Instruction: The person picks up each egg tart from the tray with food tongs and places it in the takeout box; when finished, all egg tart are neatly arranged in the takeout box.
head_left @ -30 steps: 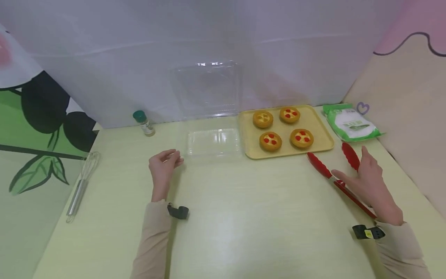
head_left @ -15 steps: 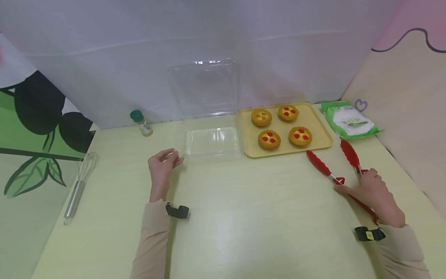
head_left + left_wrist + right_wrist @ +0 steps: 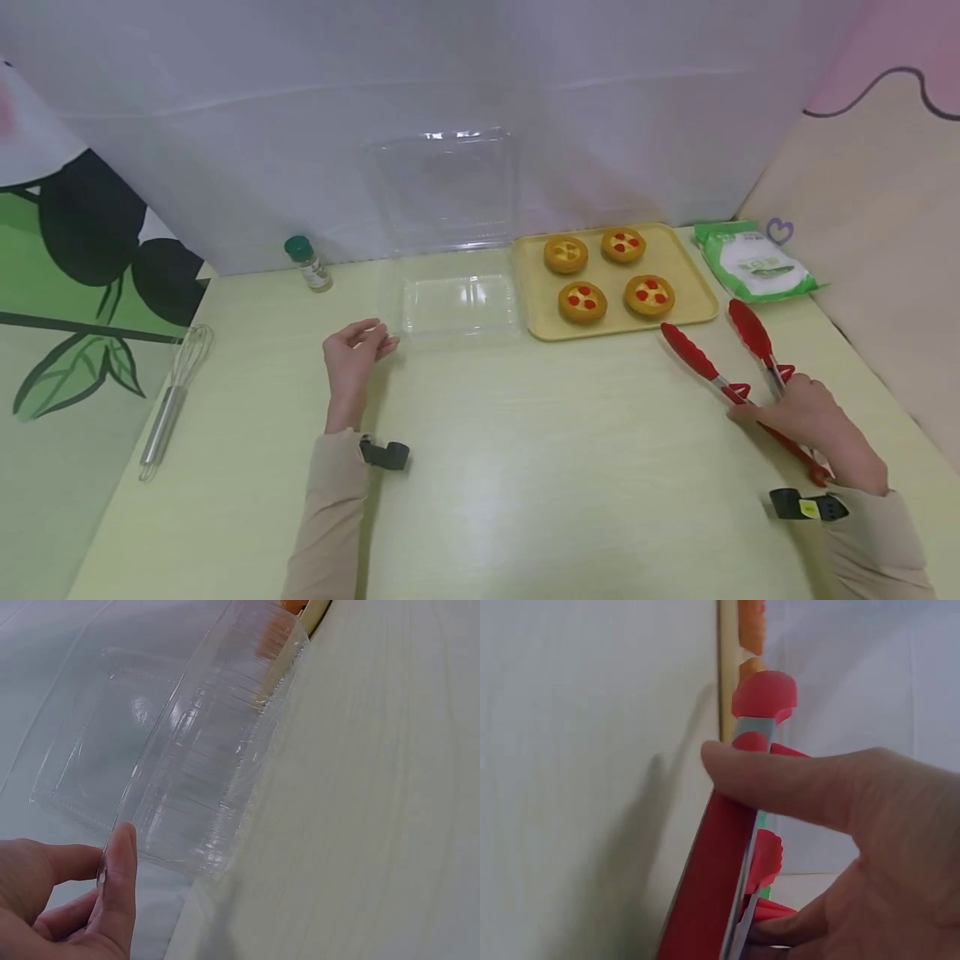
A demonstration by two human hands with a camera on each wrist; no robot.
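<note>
At the corner of a clear plastic clamshell box [image 3: 459, 304], my left hand [image 3: 356, 354] pinches the rim between thumb and fingers, as the left wrist view shows. The box's lid [image 3: 446, 192] stands raised at the back. My right hand [image 3: 806, 417] grips red-and-metal tongs [image 3: 690, 352] by their arms. In the right wrist view the thumb [image 3: 780, 780] lies across one arm and the other fingers are on the far arm. The tongs' red tips are spread apart, near the front right of a yellow tray [image 3: 540, 329]. Several round tarts [image 3: 582, 302] lie on that tray.
A green-and-white packet [image 3: 761, 265] lies right of the tray, by the side wall. Back left stands a small green-capped jar [image 3: 308, 263]. A metal whisk [image 3: 174, 404] lies along the table's left edge. A pale cloth wall [image 3: 262, 167] closes off the back.
My right hand has come down from an open reach over the tongs and grasped them, narrowing them slightly. It has shifted a little rightward and toward me. The left hand keeps its place at the box.
</note>
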